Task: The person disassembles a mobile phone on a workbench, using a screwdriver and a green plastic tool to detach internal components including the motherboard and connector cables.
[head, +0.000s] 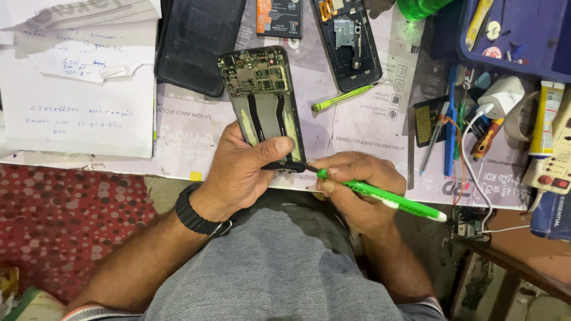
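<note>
An opened phone point(262, 95) with its back off lies near the bench's front edge, its green circuit board and flex cables showing. My left hand point(241, 169) grips the phone's lower end, thumb across it; a black band is on that wrist. My right hand point(357, 184) holds a green screwdriver point(386, 196) like a pen. Its tip touches the phone's bottom right corner.
A black back cover point(196, 41), a battery point(279, 18) and a second opened phone point(348, 41) lie behind. A small green screwdriver point(342, 97) rests mid-bench. Handwritten papers point(77, 89) are left; a blue tray point(517, 35), white charger point(499, 98) and tools are right.
</note>
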